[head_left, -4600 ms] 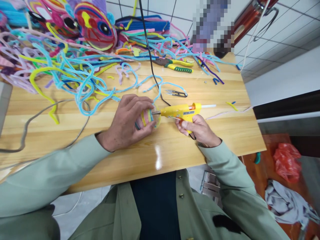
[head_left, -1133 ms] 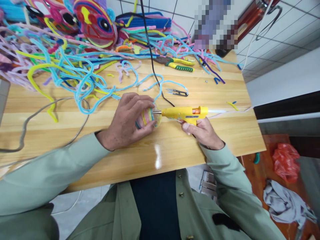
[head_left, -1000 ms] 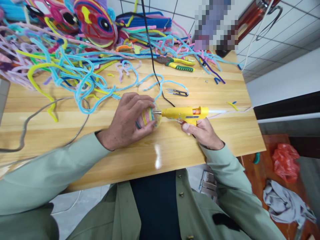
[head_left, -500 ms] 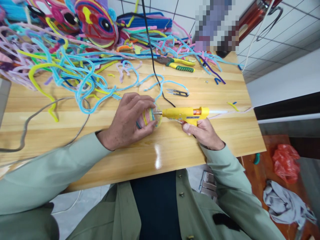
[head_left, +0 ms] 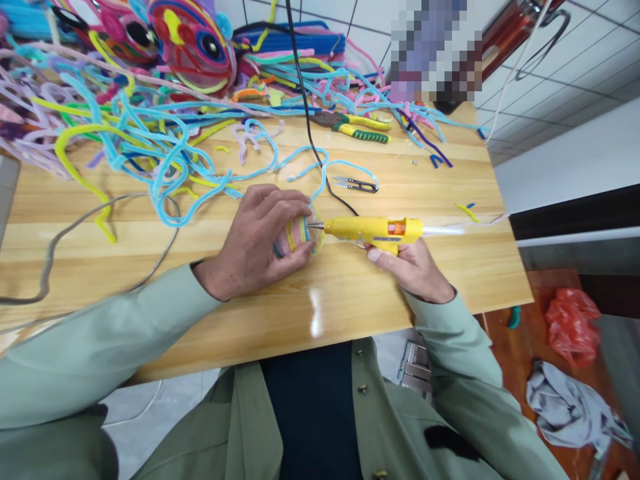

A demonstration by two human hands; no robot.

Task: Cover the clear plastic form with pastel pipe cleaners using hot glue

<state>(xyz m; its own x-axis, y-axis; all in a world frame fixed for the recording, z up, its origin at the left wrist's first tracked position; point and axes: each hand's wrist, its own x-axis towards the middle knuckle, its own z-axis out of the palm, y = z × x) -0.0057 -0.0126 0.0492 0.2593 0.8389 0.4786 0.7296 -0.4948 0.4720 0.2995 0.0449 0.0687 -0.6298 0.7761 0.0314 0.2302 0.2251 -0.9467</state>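
Note:
My left hand (head_left: 267, 240) is wrapped round a small rounded piece banded with pink, yellow and blue pipe cleaner (head_left: 296, 236), its clear rim facing right. A light-blue pipe cleaner (head_left: 323, 177) runs up from this piece. In my right hand (head_left: 417, 267) is a yellow hot glue gun (head_left: 370, 229), gripped by its handle, with a white glue stick (head_left: 443, 231) jutting from its back. The gun's metal nozzle points left at the piece's rim; whether it touches cannot be told. Thread snips (head_left: 357, 185) lie just beyond the gun.
Tangled pipe cleaners (head_left: 175, 160) cover the left and back of the wooden table (head_left: 240, 333). Yellow-green handled pliers (head_left: 357, 128) lie behind the snips. A black cord (head_left: 305, 100) hangs down to the table near the gun. Colourful mask-like crafts (head_left: 193, 43) stand at the back left.
My right hand and the glue gun have shifted slightly right and down, the nozzle staying by the piece's rim. The left hand has hardly moved.

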